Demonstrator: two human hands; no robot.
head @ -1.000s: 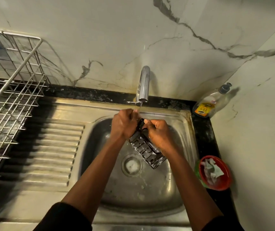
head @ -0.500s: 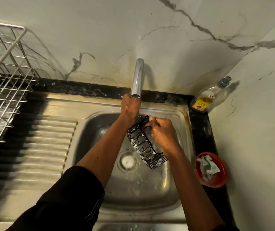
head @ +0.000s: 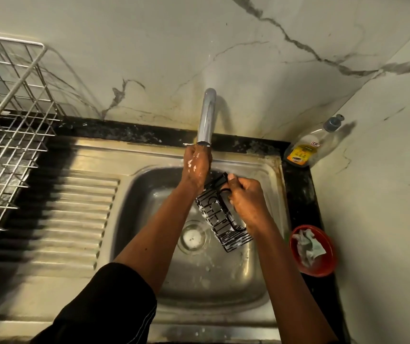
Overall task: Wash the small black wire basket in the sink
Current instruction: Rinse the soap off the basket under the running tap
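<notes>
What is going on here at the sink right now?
A person is washing a small black wire basket over the steel sink. The right hand grips the soapy basket near its top and holds it tilted above the drain. The left hand, wet, is raised to the mouth of the tap; its grip cannot be made out.

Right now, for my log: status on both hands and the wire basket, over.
Left hand at the mouth of the tap spout, grip hidden. Right hand grips the sudsy black wire basket, tilted above the sink. Nothing blocking the basket.
</notes>
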